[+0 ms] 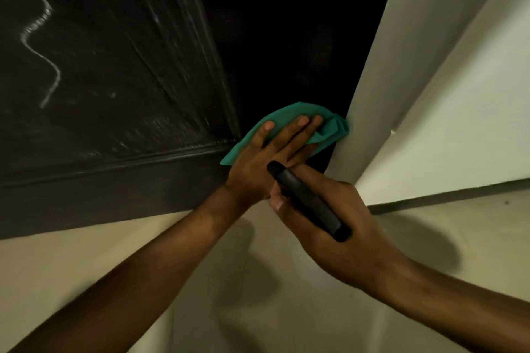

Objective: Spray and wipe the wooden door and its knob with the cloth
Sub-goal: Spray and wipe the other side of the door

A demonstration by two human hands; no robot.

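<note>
Two hands: left (268,157) flattens cloth (289,129) against door (114,80), right (329,218) grips sprayer (308,199).

Door knob nowhere to be made out. Right stile of the door (114,66) lost in darkness. Cloth (289,120) half covered by left hand (258,169). Black object (308,199) in right hand (329,226) blurred, unidentifiable. Both forearms cut off by frame edges.

Two bare forearms, no sleeves, left grip (259,163), right grip (324,218)
</note>
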